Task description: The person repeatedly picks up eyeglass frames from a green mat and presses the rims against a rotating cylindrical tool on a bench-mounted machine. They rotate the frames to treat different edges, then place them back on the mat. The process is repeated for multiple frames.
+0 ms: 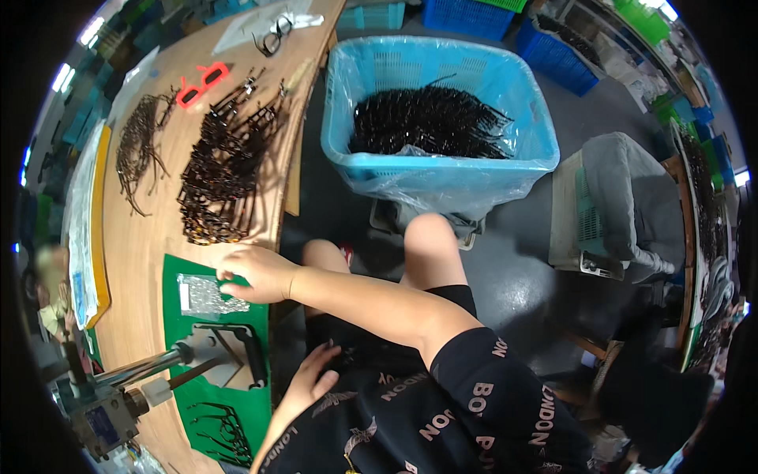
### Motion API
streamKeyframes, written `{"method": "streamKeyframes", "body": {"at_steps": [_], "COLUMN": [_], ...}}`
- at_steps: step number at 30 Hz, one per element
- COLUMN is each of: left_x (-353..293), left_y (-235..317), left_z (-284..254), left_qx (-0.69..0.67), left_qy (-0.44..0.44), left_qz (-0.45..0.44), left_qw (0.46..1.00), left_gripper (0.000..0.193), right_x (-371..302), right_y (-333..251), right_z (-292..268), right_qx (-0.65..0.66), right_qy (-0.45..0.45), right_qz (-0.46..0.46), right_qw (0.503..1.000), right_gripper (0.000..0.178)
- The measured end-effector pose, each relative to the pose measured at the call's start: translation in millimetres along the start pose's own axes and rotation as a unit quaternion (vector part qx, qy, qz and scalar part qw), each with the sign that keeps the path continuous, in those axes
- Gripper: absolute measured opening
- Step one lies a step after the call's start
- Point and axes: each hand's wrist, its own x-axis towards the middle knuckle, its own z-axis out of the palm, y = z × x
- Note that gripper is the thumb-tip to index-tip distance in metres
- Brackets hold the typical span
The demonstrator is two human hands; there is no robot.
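Note:
My right hand [264, 274] reaches across to the table, over the edge of a clear plastic bag [207, 294] of small shiny parts. Its fingers are curled, with a gap between thumb and forefinger, and I see nothing held there. The bag lies on a green mat [178, 324]. My left hand [313, 378] rests by my lap beside the table edge, fingers apart and holding nothing visible. Beyond my right hand lies a pile of dark brown, tortoiseshell-like eyeglass frame parts [221, 170].
A metal bench fixture [225, 355] stands over the mat, with black eyeglass temples [225, 430] nearer me. Red-framed glasses [203, 85], thin brown parts [140, 150] and dark glasses [274, 37] lie farther back. A blue, plastic-lined crate [442, 162] holds dark thin pieces. A grey-draped bin [624, 205] stands right.

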Motion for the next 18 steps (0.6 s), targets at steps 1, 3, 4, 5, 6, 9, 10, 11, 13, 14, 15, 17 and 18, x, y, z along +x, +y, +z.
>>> {"method": "streamKeyframes", "body": {"at_steps": [1, 3, 4, 5, 6, 9, 10, 11, 13, 14, 15, 17, 18], "left_x": [9, 22, 29, 33, 50, 91, 99, 107, 116, 119, 121, 118, 117], "left_y": [-8, -11, 10, 19, 23, 35, 42, 51, 65, 74, 79, 83, 79], "left_z": [-1, 10, -2, -12, -26, -57, -68, -77, -91, -96, -105, -98, -88], "left_qx": [-0.108, -0.387, -0.427, -0.392, -0.354, -0.323, -0.321, -0.302, -0.319, -0.311, -0.214, -0.100, -0.046], "left_qy": [-0.044, 0.002, 0.038, 0.048, 0.040, 0.038, 0.045, 0.071, 0.092, 0.107, 0.110, 0.077, 0.066], "left_qz": [-0.010, -0.122, -0.107, -0.120, -0.123, -0.189, -0.232, -0.240, -0.243, -0.253, -0.286, -0.310, -0.320], "left_qw": [0.993, 0.914, 0.897, 0.911, 0.926, 0.927, 0.917, 0.920, 0.912, 0.910, 0.927, 0.942, 0.944], "left_gripper": [0.060, 0.069, 0.071, 0.071, 0.070, 0.069, 0.070, 0.070, 0.069, 0.067, 0.057, 0.044, 0.039], "right_x": [-5, -27, -45, -65, -80, -142, -168, -205, -267, -281, -296, -336, -334], "right_y": [-4, -19, -7, -4, -10, 34, 36, 40, 14, -12, -37, -68, -81], "right_z": [-15, -67, -99, -134, -179, -268, -274, -272, -252, -249, -245, -240, -255], "right_qx": [0.042, 0.037, -0.042, -0.008, 0.055, -0.062, -0.071, -0.077, -0.134, -0.100, -0.013, -0.012, 0.006], "right_qy": [0.047, 0.124, 0.146, 0.164, 0.168, 0.196, 0.176, 0.104, -0.031, -0.101, -0.093, 0.016, 0.029], "right_qz": [0.001, -0.008, 0.000, 0.092, 0.275, 0.360, 0.420, 0.479, 0.585, 0.651, 0.698, 0.667, 0.697], "right_qw": [0.998, 0.992, 0.988, 0.982, 0.945, 0.910, 0.887, 0.868, 0.799, 0.746, 0.710, 0.745, 0.716], "right_gripper": [0.017, 0.016, 0.016, 0.015, 0.014, 0.016, 0.018, 0.025, 0.046, 0.053, 0.062, 0.066, 0.062]}}
